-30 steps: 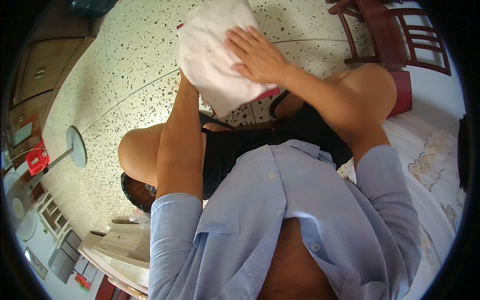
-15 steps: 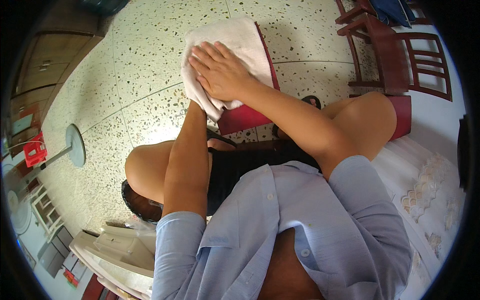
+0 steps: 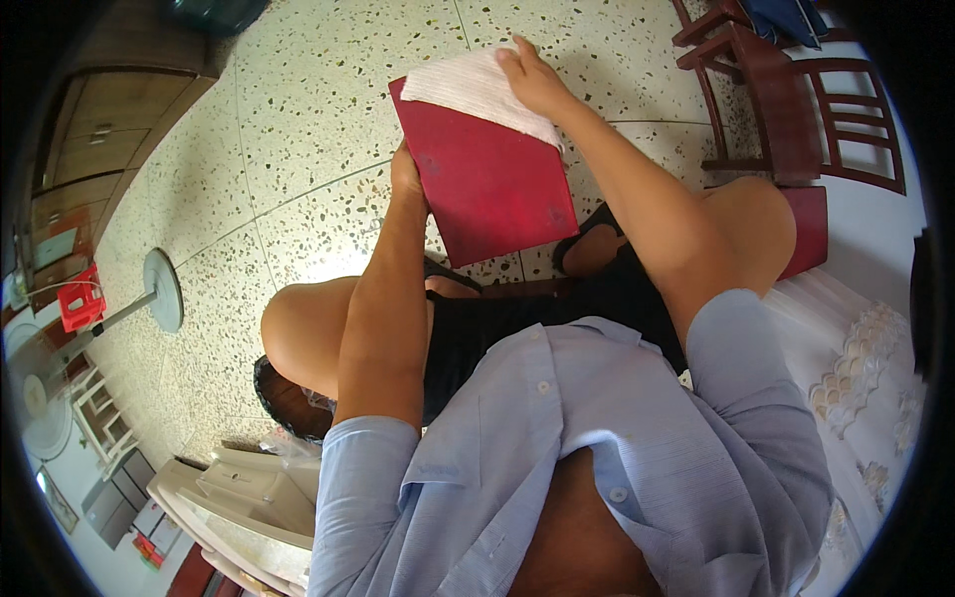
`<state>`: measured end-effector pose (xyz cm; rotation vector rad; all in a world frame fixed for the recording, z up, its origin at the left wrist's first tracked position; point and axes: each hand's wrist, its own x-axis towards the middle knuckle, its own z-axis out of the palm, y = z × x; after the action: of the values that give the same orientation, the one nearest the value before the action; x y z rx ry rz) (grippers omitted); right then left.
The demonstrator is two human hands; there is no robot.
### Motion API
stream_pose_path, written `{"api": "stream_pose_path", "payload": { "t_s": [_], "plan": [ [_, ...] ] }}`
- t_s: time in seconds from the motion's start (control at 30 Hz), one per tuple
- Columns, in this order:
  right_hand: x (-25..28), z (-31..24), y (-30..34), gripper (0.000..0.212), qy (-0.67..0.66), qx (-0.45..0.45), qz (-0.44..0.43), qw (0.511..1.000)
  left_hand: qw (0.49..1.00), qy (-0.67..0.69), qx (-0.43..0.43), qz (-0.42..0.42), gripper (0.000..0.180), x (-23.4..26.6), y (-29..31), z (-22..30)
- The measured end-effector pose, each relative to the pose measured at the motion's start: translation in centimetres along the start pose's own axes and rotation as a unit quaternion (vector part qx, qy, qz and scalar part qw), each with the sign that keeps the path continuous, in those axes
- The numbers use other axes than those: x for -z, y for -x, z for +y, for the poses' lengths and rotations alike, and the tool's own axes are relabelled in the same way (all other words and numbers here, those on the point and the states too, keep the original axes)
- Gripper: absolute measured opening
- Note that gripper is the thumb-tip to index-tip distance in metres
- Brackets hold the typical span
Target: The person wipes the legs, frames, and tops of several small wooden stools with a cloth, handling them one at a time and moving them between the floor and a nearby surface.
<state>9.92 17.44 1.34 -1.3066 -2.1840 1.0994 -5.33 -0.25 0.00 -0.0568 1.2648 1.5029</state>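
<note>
A flat, rectangular red board (image 3: 487, 189) is tilted over the floor in front of my knees. A pale pinkish-white cloth (image 3: 468, 90) lies across its far end, leaving the nearer surface bare, with a few dull smudges. My left hand (image 3: 405, 171) grips the board's left edge, its fingers mostly hidden behind it. At the far right corner, my right hand (image 3: 537, 82) holds the cloth against the board, thumb on top; the other fingers are partly hidden.
Speckled stone tiles (image 3: 308, 109) cover the floor. A dark red wooden chair (image 3: 766, 109) stands at the far right. On the left are a fan with a round grey base (image 3: 164, 291), a red plastic stool (image 3: 80, 300) and wooden cabinets (image 3: 109, 129). White lace fabric (image 3: 856, 378) hangs at right.
My right hand has moved right and away with the cloth, uncovering most of the red board. My left hand, hidden before under the cloth, now shows at the board's left edge.
</note>
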Motion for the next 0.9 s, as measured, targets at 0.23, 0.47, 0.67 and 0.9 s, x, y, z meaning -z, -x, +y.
{"api": "stream_pose_path", "payload": {
  "t_s": [0.23,0.47,0.67,0.9],
  "plan": [
    [-0.1,-0.5,8.3,0.067,-0.145,-0.093,-0.033,0.985,1.000,-0.019,-0.004,0.008,0.045,1.3,-0.6,0.0],
    [1.3,-2.0,15.0,0.069,-0.264,-0.160,-0.076,0.948,0.999,-0.016,-0.031,-0.018,0.049,2.1,-1.8,-0.2],
    [1.6,-5.4,14.8,0.071,-0.331,-0.154,-0.076,0.928,0.979,-0.142,-0.099,0.110,0.062,4.3,-2.8,2.0],
    [-1.6,-6.9,14.0,0.071,-0.105,-0.044,0.023,0.993,0.896,-0.388,-0.180,0.123,0.058,5.0,-3.6,-1.9]
  ]
}}
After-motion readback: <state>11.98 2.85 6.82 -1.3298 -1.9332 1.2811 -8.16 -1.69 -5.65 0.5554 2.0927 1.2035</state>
